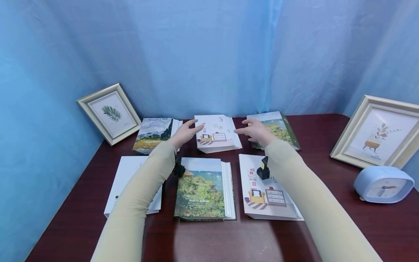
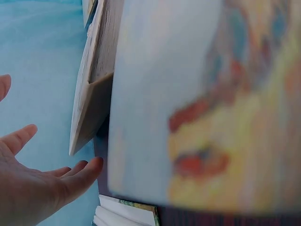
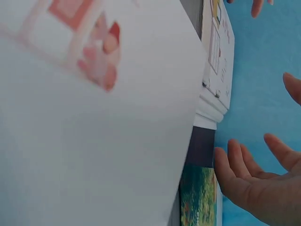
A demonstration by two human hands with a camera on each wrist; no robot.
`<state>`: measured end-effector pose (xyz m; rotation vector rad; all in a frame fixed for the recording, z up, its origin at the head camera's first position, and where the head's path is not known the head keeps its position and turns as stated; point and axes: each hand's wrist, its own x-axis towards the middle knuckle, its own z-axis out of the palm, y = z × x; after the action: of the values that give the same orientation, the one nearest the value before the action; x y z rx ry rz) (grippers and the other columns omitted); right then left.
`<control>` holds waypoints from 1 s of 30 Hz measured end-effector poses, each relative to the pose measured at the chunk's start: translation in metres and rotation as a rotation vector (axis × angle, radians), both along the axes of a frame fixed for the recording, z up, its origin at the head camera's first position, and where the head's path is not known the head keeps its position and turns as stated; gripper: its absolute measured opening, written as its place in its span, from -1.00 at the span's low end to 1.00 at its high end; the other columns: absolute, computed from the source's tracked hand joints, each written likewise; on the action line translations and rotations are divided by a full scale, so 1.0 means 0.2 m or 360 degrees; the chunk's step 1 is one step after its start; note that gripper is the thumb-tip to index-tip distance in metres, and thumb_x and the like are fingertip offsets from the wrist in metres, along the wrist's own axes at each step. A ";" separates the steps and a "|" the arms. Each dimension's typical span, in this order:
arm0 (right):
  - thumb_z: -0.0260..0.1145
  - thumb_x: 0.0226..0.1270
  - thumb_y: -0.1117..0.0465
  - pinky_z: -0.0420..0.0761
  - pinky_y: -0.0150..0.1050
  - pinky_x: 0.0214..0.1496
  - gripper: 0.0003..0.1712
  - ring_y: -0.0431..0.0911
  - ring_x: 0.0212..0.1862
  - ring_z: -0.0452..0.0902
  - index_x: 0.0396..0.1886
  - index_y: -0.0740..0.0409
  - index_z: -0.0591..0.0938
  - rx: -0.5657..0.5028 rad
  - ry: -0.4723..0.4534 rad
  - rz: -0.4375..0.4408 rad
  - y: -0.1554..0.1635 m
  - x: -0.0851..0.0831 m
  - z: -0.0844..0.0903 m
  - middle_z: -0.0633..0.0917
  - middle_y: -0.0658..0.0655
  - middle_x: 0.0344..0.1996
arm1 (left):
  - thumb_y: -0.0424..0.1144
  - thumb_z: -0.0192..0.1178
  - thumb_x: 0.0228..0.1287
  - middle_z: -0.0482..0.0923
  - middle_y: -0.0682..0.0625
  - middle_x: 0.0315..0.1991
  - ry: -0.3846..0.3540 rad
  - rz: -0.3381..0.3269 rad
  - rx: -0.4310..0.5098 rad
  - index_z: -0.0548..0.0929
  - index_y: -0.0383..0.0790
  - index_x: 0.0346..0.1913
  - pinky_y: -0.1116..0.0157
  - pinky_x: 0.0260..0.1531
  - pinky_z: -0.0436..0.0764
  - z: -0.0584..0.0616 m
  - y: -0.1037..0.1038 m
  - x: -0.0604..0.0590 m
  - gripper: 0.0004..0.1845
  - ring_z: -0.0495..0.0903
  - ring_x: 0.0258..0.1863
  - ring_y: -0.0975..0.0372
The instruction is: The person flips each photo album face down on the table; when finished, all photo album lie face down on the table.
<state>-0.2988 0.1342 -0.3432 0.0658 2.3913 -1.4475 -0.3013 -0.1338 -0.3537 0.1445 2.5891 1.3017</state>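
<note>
Our left hand [image 1: 184,134] and right hand [image 1: 256,131], fingers spread and holding nothing, flank the white album [image 1: 216,134], long axis running away from us, one of six on the desk [image 1: 327,214].

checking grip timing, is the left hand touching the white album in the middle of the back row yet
Cannot tell. In the head view the left hand reaches the white album's left edge, fingertips overlapping it, but no view plainly shows contact or a gap.
</note>
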 end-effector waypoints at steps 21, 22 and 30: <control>0.30 0.27 0.10 0.28 0.10 0.35 -0.11 0.23 0.39 0.13 0.48 0.16 0.07 0.0026 -0.0236 0.0082 -0.09 -0.02 -0.09 0.13 0.27 0.44 | 0.06 -0.02 0.42 0.01 -0.13 0.49 -0.0214 -0.0046 0.0115 0.09 -0.03 0.49 -0.05 0.31 0.27 -0.04 0.06 0.00 -0.33 0.11 0.43 -0.03; 0.30 0.27 0.10 0.29 0.10 0.34 -0.11 0.23 0.38 0.15 0.48 0.17 0.08 0.0032 -0.0235 0.0088 -0.09 -0.02 -0.09 0.14 0.27 0.44 | 0.05 -0.01 0.42 0.00 -0.13 0.49 -0.0216 -0.0049 0.0111 0.09 -0.03 0.49 -0.05 0.31 0.27 -0.04 0.07 0.01 -0.33 0.11 0.43 -0.03; 0.28 0.30 0.15 0.32 0.09 0.33 -0.14 0.24 0.38 0.15 0.48 0.19 0.07 0.0066 -0.0231 0.0135 -0.09 -0.03 -0.08 0.11 0.28 0.45 | 0.03 0.02 0.41 -0.02 -0.11 0.50 -0.0227 -0.0070 0.0147 0.07 -0.03 0.50 -0.07 0.34 0.21 -0.04 0.08 0.00 -0.31 0.07 0.44 -0.04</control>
<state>-0.3039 0.1162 -0.3589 0.0760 2.2787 -1.3086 -0.3022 -0.1176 -0.3623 0.1198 2.3952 1.3645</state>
